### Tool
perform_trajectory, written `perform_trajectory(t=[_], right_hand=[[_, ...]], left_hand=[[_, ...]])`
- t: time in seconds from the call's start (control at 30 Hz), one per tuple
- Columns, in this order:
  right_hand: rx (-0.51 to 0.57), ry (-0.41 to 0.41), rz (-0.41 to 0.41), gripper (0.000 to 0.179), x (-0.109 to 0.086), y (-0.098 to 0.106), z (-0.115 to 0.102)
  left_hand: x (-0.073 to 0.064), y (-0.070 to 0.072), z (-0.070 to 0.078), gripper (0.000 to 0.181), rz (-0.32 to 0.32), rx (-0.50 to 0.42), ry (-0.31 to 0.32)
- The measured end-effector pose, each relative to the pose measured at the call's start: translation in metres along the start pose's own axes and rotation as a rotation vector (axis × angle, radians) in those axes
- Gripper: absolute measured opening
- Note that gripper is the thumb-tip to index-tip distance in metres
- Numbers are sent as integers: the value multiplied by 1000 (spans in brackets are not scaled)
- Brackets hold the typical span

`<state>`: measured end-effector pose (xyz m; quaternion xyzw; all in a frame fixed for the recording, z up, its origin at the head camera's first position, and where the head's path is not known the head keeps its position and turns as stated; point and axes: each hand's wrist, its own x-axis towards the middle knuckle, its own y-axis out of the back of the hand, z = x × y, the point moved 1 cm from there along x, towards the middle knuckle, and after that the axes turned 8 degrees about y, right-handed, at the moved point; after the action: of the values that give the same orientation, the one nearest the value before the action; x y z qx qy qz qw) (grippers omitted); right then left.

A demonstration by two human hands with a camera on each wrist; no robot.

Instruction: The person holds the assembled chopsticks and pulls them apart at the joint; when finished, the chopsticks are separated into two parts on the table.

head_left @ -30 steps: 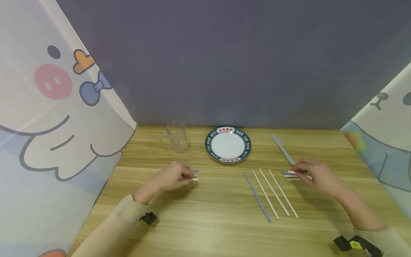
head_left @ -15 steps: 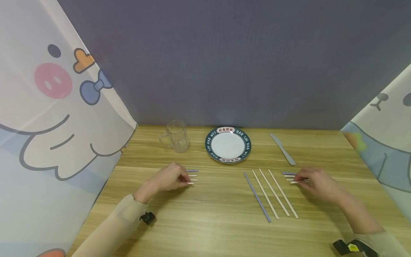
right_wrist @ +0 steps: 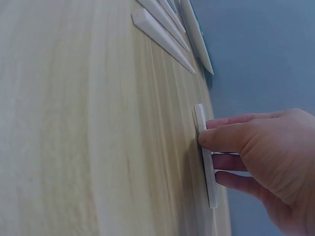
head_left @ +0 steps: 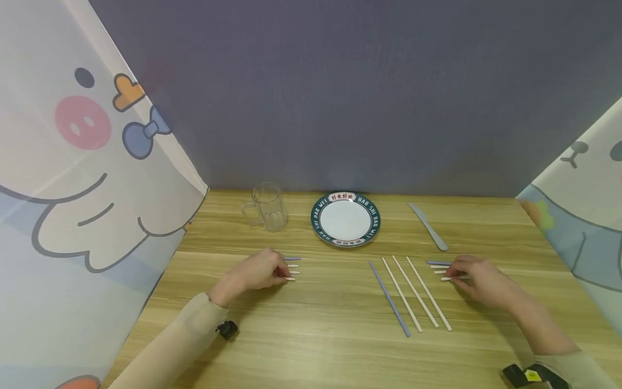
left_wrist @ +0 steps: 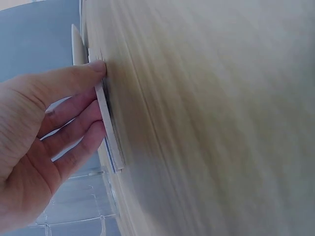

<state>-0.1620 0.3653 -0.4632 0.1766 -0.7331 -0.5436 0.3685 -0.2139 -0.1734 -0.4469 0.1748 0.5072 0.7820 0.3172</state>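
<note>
My left hand (head_left: 257, 270) pinches a short white stick (left_wrist: 111, 123) low at the tabletop, its thumb on the near side. Beyond that stick, the ends of a short blue stick (head_left: 292, 258) and two short white sticks poke out past the fingers. On the right side, my right hand (head_left: 478, 278) pinches another short white stick (right_wrist: 206, 167) between thumb and fingers, at the table surface. Behind it lie a short blue stick (head_left: 437, 262) and more short white sticks, partly hidden by the hand. Between the hands, one long blue stick (head_left: 389, 297) and three long white sticks (head_left: 415, 292) lie slanted side by side.
A clear glass mug (head_left: 272, 210) stands at the back left. The plate (head_left: 318, 227) with a dark green rim lies at the back middle, and a grey table knife (head_left: 428, 227) is right of it. A dark panel (head_left: 364, 97) closes off the table's far edge.
Both hands have shifted toward the near edge with their white sticks, which now lie nearest in each row. The rows behind show more. The long sticks, plate, mug and knife stay put.
</note>
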Motion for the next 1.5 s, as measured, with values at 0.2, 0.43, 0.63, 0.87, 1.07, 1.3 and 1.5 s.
perform_trajectory(t=[0.2,0.43,0.63,0.87,1.07,1.3,1.5], right_hand=[[2,-14,-2,32,-1,-3,2],[-7,-5,28,31,-1,-1,-1],[-5,-113,146,26,15,4,-21],[50,-235,164,17,40,7,-64],[94,-228,179,19,56,-6,-95],[179,-240,90,19,65,-25,-116],[189,-173,33,22,67,-39,-124]], left_hand=[[4,0,-4,7,7,-3,15],[14,1,5,5,-11,6,3],[36,3,31,14,-33,15,-22],[76,-5,74,22,-8,106,-129],[107,-28,110,23,-36,168,-219],[124,-52,132,24,-104,195,-268],[130,-59,139,22,-128,242,-282]])
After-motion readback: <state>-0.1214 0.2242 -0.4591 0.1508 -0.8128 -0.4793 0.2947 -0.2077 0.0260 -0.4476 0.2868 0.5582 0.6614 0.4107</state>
